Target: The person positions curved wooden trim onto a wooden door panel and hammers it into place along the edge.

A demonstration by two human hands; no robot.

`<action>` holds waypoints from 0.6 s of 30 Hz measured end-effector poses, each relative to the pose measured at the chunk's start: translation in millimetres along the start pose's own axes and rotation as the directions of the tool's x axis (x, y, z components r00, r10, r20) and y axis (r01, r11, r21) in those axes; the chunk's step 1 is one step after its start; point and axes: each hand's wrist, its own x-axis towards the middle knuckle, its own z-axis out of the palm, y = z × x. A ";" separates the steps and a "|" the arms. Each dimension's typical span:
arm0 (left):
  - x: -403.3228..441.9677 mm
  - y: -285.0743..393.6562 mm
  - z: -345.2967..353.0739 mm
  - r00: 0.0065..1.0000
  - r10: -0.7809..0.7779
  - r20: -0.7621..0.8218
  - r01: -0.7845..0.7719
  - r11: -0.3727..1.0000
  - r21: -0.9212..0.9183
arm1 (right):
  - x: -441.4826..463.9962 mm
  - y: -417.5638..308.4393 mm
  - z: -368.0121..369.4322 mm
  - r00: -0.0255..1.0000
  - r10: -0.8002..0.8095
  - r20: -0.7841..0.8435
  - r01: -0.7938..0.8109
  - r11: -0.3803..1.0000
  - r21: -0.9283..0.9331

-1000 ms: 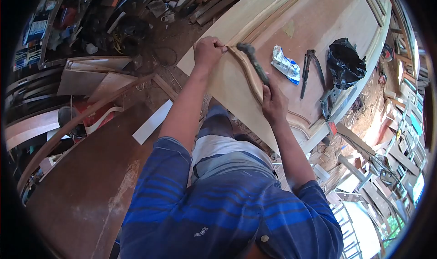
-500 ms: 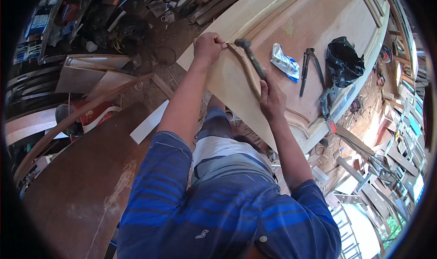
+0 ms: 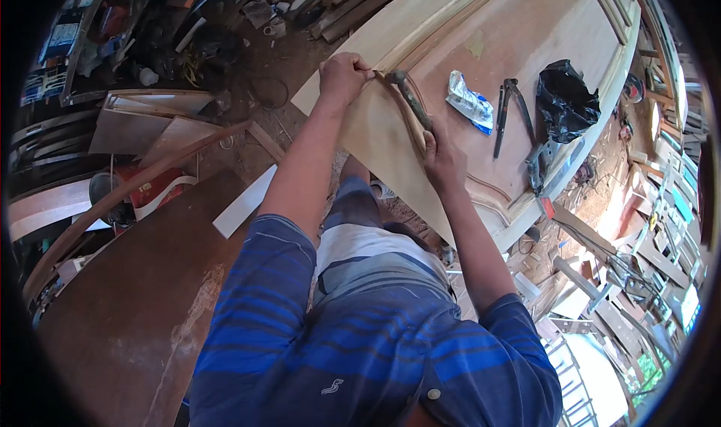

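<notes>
A hammer (image 3: 414, 104) is gripped by its handle in my right hand (image 3: 444, 161), its head over the upper end of a curved wooden moulding (image 3: 487, 190) on the pale wooden panel (image 3: 390, 153). My left hand (image 3: 345, 79) is closed at that same end, thumb and finger pinched beside the hammer head; what they pinch is too small to make out. Right of the hammer lie a crumpled silver and blue packet (image 3: 470, 102), a pair of dark pincers (image 3: 506, 115) and a black plastic bag (image 3: 565, 100).
A large brown board (image 3: 120, 314) lies at the lower left, with a white strip (image 3: 245, 202) at its edge. Wooden offcuts (image 3: 368, 6) are piled beyond the panel. More scrap wood and a clamp bar (image 3: 582, 280) are at the right.
The hammer in my right hand has moved slightly left and toward the panel's near edge, lying now over the moulding. My left hand has stayed nearly in place.
</notes>
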 end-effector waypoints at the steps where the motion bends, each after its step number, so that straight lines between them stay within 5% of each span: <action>1: 0.9 0.1 0.0 1.000 -0.005 0.012 0.005 1.000 0.003 | 1.4 -0.8 -1.1 0.998 0.047 0.050 -0.047 0.999 -0.008; 5: 0.9 -5.7 1.3 0.997 -0.070 0.046 0.071 0.997 -0.036 | -6.1 -10.4 -11.2 0.998 0.063 -0.025 -0.059 0.987 0.148; 7: 1.2 -4.4 2.0 0.991 -0.109 0.071 0.115 0.990 -0.079 | -5.9 -2.5 0.9 0.983 -0.040 -0.182 0.080 0.972 0.220; 10: 3.7 -0.1 0.8 0.991 -0.108 0.084 0.114 0.991 -0.075 | 1.6 2.8 6.0 0.992 0.057 0.115 -0.046 0.994 -0.099; 15: 0.5 -3.3 1.2 0.997 -0.062 0.041 0.066 0.994 -0.089 | -13.6 1.0 -2.9 0.994 0.029 -0.104 -0.004 0.972 0.236; 18: 1.3 -4.2 6.2 1.000 -0.015 -0.001 0.015 0.999 -0.050 | -4.1 16.1 15.4 0.994 0.033 0.101 -0.027 0.998 -0.065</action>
